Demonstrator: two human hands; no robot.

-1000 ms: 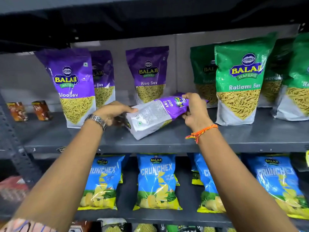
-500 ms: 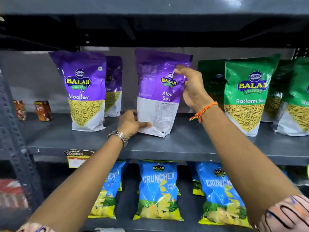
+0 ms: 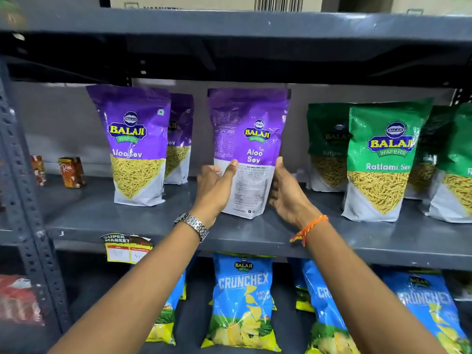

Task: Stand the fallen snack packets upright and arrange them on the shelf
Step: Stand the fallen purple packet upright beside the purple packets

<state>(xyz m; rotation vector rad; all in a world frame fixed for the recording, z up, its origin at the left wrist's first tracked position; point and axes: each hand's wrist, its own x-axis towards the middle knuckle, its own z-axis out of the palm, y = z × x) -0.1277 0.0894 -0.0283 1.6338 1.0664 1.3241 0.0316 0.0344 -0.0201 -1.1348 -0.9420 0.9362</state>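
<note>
- My head camera faces the grey shelf (image 3: 255, 233) straight on, close, at arm's reach;
- it tilts slightly down; one view only.

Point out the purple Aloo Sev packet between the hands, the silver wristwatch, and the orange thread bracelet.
Purple Aloo Sev packet (image 3: 251, 139): head view, logo.
Silver wristwatch (image 3: 192, 225): head view, metal band.
Orange thread bracelet (image 3: 307, 229): head view, thread.

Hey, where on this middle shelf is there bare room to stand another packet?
Free: the shelf between the juice cartons and the left Aloo Sev packet; a narrower gap between the held packet and the Ratlami Sev packets, partly taken by the right hand. The left hand fills the gap left of the held packet. The right end is crowded.
</note>
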